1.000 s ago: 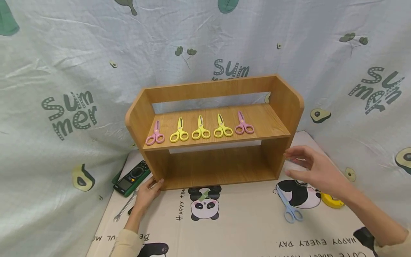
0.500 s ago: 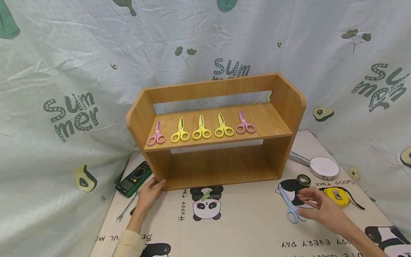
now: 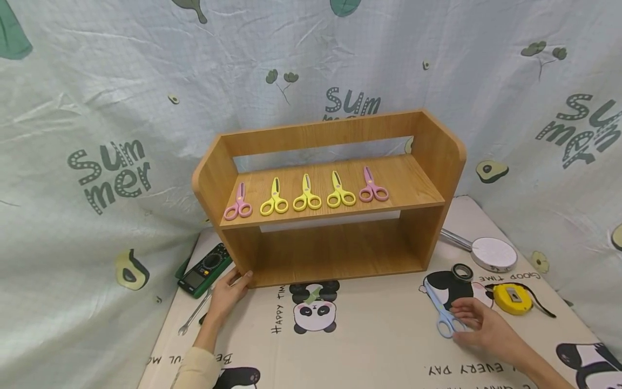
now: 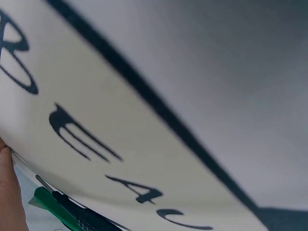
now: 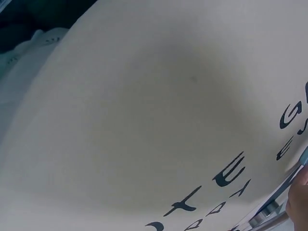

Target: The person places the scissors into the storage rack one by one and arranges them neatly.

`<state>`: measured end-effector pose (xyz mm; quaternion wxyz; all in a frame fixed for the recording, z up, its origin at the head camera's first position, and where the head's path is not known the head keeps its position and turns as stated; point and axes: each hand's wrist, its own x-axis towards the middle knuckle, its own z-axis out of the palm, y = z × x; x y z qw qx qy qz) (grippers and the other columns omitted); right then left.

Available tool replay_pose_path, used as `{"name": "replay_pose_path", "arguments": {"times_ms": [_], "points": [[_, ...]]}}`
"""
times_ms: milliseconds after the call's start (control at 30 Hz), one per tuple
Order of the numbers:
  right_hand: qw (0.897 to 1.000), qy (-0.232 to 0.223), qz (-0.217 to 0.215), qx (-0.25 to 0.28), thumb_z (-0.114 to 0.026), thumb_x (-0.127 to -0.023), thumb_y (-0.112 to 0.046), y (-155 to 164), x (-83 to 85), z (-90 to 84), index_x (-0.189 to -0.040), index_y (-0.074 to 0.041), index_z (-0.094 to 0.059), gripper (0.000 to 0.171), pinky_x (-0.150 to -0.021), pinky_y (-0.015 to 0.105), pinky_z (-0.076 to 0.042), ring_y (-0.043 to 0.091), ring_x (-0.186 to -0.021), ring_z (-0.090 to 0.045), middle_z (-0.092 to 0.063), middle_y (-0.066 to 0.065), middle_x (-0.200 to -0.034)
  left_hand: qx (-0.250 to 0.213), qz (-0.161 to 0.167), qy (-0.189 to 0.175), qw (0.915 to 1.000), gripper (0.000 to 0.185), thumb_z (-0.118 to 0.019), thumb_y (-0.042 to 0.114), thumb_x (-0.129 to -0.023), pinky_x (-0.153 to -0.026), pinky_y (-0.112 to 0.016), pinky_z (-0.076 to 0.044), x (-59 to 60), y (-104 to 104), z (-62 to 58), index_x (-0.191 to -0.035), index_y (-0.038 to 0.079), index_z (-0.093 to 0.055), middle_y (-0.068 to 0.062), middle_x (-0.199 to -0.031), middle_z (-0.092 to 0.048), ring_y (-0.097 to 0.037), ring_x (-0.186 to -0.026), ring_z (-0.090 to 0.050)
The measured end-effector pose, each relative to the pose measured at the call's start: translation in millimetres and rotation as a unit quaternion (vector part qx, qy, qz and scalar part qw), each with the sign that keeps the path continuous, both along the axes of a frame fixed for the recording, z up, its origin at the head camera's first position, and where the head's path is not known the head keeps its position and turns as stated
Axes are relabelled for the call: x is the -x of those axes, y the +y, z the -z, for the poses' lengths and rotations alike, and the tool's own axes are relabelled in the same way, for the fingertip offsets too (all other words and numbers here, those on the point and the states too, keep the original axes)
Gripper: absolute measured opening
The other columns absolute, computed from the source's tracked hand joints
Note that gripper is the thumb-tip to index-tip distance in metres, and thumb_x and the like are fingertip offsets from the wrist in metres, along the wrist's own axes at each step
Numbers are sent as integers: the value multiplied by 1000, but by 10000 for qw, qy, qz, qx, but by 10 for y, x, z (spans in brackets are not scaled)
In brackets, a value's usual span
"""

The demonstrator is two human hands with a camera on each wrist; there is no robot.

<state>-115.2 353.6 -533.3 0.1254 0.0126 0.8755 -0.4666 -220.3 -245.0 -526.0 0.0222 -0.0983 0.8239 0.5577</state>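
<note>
One blue scissors [image 3: 441,313], right hand [image 3: 478,327] pinching its handle; five on shelf [image 3: 413,186].

staged tabletop set | printed cloth backdrop [image 3: 121,81] | panda mat [image 3: 369,346]

Backdrop: a pale, creased cloth [image 3: 121,81] printed with "Summer" lettering, avocados and leaves hung behind and to both sides, closing in the scene. Floor: a cream mat [image 3: 379,346] printed with pandas and black lettering lay flat beneath, its print also filling both wrist views. Furniture: a two-tier wooden shelf [image 3: 437,156] with rounded end panels and a low back rail stood on the mat against the cloth, under even, soft light without hard shadows.
</note>
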Motion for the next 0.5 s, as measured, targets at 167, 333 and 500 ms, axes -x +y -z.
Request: {"name": "replay_pose_path", "arguments": {"times_ms": [167, 333, 500], "points": [[9998, 123, 89, -112, -91, -79, -14, 0, 5, 20, -143, 5, -44, 81, -94, 20, -61, 34, -123, -64, -59, 22, -137, -32, 10, -4, 10000, 73, -64, 41, -104, -113, -46, -53, -3, 12, -12, -163, 10, -34, -23, -166, -36, -42, -146, -48], [9996, 100, 85, -232, -91, -79, -15, 14, 4, 47, -143, 5, -45, 81, -92, 16, -59, 36, -124, -63, -59, 22, -137, -66, -4, -33, 10000, 70, -63, 38, -105, -114, -46, -52, -4, 23, -19, -163, 11, -35, -23, -165, -36, -41, -145, -49], [9995, 179, -19, -248, -91, -79, -15, 11, 5, 77, -142, 5, -46, 80, -88, 6, -53, 32, -123, -63, -60, 21, -137, -94, -14, -51, 9999, 69, -62, 36, -105, -114, -47, -51, -5, 19, -21, -163, 9, -34, -23, -167, -34, -43, -147, -47]]}}
